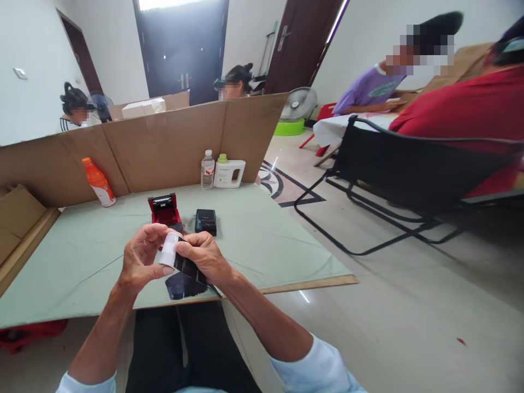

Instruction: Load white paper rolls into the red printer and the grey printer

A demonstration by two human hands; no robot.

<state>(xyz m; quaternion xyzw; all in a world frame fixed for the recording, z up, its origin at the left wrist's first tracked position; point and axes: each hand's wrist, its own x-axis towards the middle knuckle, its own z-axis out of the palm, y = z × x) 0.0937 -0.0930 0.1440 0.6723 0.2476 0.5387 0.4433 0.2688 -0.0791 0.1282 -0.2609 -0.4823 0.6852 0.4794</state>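
White walls, dark doors (183, 49), glossy tiled floor (401, 305), cardboard partition (164, 147), black folding chair (409, 174).

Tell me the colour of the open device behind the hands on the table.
Red, with a black inside: the open device shows best in the head view, beside a black box.

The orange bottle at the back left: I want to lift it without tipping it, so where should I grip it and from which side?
Grip the orange bottle around its orange body, above the white lower band. It leans against the cardboard wall, so come from the open table side in front, and probably steady it as you lift.
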